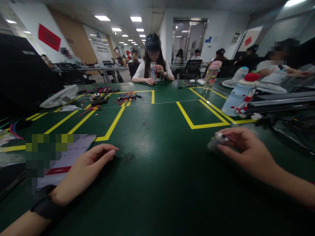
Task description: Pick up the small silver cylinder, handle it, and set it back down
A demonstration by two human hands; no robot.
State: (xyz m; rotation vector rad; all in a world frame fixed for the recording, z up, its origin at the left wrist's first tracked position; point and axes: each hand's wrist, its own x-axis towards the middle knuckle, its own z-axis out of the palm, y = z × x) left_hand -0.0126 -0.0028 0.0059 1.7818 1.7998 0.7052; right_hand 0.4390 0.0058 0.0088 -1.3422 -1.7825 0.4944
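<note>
My right hand (246,150) is closed around one end of a small grey cylindrical object (215,143), just at the table surface. A shiny light spot shows near my fingertips; the object is blurred, so its exact kind is unclear. On the other side, my left hand (95,160) rests on the table with loosely extended fingers, thumb beside the index finger, and nothing visible in it. A dark band (45,201) circles that wrist. Beside and partly under the left forearm lies a phone (73,149) with a lit screen, partly pixelated.
The green table (152,154) carries yellow tape outlines (210,125). Coloured wires (126,98) and a white fan (60,96) are at left. A blue bottle with a red top (237,98), a clear bottle (211,77) and metal bars (283,101) stand right. A person (154,62) sits opposite.
</note>
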